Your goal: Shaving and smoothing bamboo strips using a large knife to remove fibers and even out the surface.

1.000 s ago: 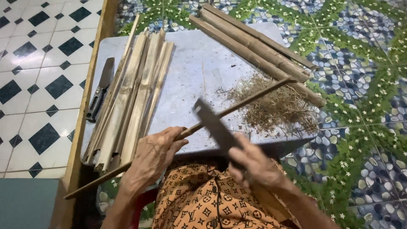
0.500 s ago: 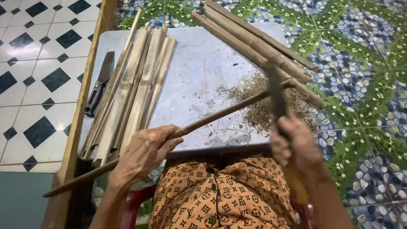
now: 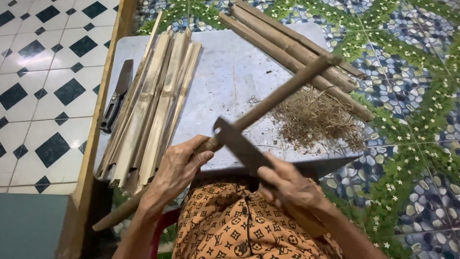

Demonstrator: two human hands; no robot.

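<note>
Bamboo fills your view: your left hand point(image 3: 179, 165) is closed around a long brown bamboo stick point(image 3: 268, 103), which slants from below the counter's near left corner up over the grey metal counter point(image 3: 225, 72) toward its right edge. Your right hand point(image 3: 287, 184) grips the handle of a dark flat-bladed knife point(image 3: 237, 141), fingers wrapped tight, with the blade laid across the stick just beside your left thumb. Under the stick's far end, a heap of dry brown shavings point(image 3: 314, 120) lies near the counter's right edge. A bundle of pale split bamboo strips point(image 3: 153, 100) runs along the left side, with a second dark knife point(image 3: 117, 96) at the left edge. Three thicker round bamboo poles point(image 3: 292, 45) lie slanting across the far right corner.
</note>
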